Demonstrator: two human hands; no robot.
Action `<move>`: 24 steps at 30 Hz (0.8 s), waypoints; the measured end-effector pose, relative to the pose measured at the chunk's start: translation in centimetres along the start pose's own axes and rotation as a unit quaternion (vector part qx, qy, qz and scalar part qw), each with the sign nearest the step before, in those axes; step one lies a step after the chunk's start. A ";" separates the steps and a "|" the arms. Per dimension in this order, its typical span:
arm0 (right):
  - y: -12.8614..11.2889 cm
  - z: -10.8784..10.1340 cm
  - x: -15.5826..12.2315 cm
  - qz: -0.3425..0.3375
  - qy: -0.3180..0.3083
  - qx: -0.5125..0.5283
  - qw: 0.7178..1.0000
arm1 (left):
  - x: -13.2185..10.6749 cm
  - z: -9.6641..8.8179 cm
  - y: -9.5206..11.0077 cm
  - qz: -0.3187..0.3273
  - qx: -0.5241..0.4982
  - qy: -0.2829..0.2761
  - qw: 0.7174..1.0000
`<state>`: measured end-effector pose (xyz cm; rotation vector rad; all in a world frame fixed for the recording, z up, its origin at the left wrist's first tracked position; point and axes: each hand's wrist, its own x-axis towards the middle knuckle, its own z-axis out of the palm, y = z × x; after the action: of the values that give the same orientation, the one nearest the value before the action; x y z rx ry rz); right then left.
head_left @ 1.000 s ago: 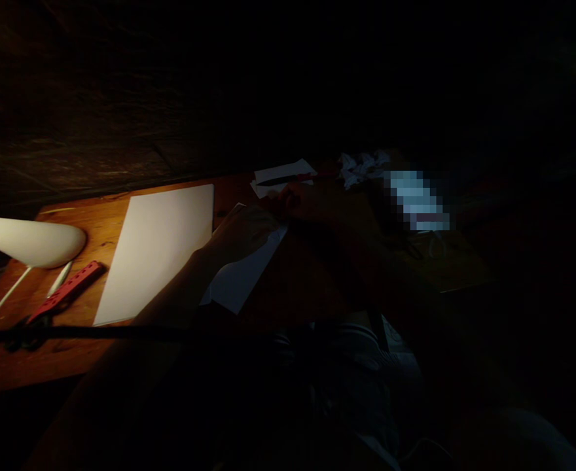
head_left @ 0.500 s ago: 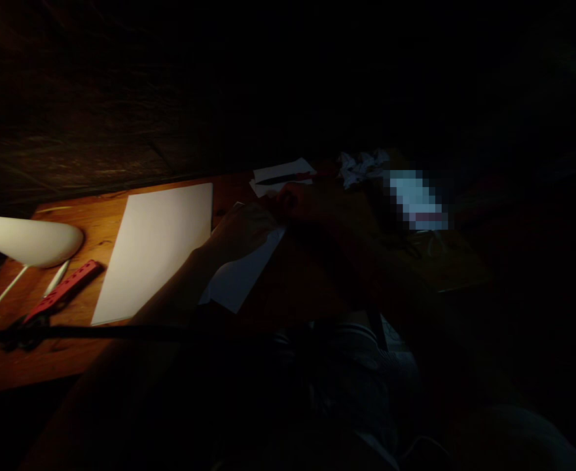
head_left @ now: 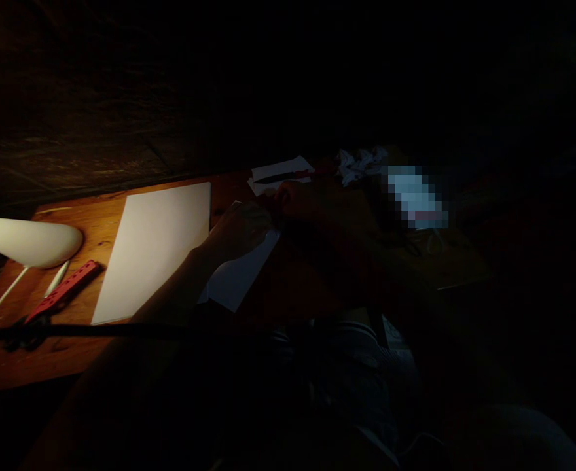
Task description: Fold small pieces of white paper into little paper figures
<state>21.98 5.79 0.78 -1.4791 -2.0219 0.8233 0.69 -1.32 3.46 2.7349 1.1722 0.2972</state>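
The scene is very dark, lit only from the left. My left hand (head_left: pixel 241 229) rests on a folded white paper (head_left: pixel 236 278) on the wooden desk (head_left: pixel 106 219), fingers pressing its upper part. My right hand (head_left: pixel 307 199) lies in shadow just right of it, touching the same paper's top edge. Whether either hand grips the paper is hard to make out. A large blank white sheet (head_left: pixel 155 248) lies flat to the left of my left forearm.
A white lamp shade (head_left: pixel 30 242) sits at far left, with a pen (head_left: pixel 57 278) and a red strip-shaped tool (head_left: pixel 65 291) beside it. Paper scraps (head_left: pixel 281 173), crumpled paper (head_left: pixel 361 163) and a lit screen (head_left: pixel 415 196) lie at the back. A dark cord (head_left: pixel 96 331) crosses the front.
Both hands and the folded paper have shifted slightly up and left in view; their pose on the paper is almost unchanged.
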 end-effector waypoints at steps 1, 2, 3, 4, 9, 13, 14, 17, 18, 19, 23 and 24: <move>-0.1 -0.1 -0.1 -0.002 -0.005 0.007 1.000 | 0.0 0.0 0.0 0.002 0.001 0.001 1.000; -0.2 -0.3 -0.2 -0.006 -0.010 0.016 1.000 | -0.1 0.0 0.0 0.003 0.001 0.001 1.000; -0.2 -0.5 -0.3 -0.009 -0.016 0.027 0.999 | -0.1 0.1 0.0 0.004 0.001 0.002 1.000; -0.2 -0.6 -0.3 -0.009 -0.021 0.039 0.999 | -0.2 0.1 -0.1 0.005 0.001 0.002 1.000; -0.1 -1.2 -0.4 -0.013 -0.056 0.074 0.996 | -0.3 0.3 -0.2 0.001 0.005 0.010 1.000; 0.1 -1.0 -0.3 -0.015 -0.047 0.065 0.997 | -0.1 0.1 0.0 0.001 0.025 0.004 1.000; 0.1 -0.9 -0.3 -0.016 -0.041 0.061 0.997 | -0.1 0.1 0.1 0.001 0.030 0.001 1.000; -0.1 -0.6 -0.3 -0.015 -0.034 0.051 0.998 | -0.1 -0.1 0.5 -0.003 0.047 -0.007 0.999; -0.2 -0.6 -0.3 -0.013 -0.037 0.050 0.998 | -0.1 -0.1 0.6 -0.007 0.053 -0.008 0.999; -0.3 -0.6 -0.4 -0.012 -0.041 0.050 0.998 | -0.1 -0.2 0.6 -0.010 0.059 -0.009 0.998; -0.5 -0.9 -0.8 -0.021 -0.045 0.049 0.998 | 0.0 -0.2 0.6 -0.010 0.073 -0.007 0.997; -0.6 -1.1 -0.8 -0.020 -0.045 0.048 0.998 | 0.0 -0.2 0.6 -0.007 0.072 -0.008 0.997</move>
<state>22.58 5.04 1.88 -1.3658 -2.0399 0.9718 1.05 -1.73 3.77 2.8450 1.2549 0.1969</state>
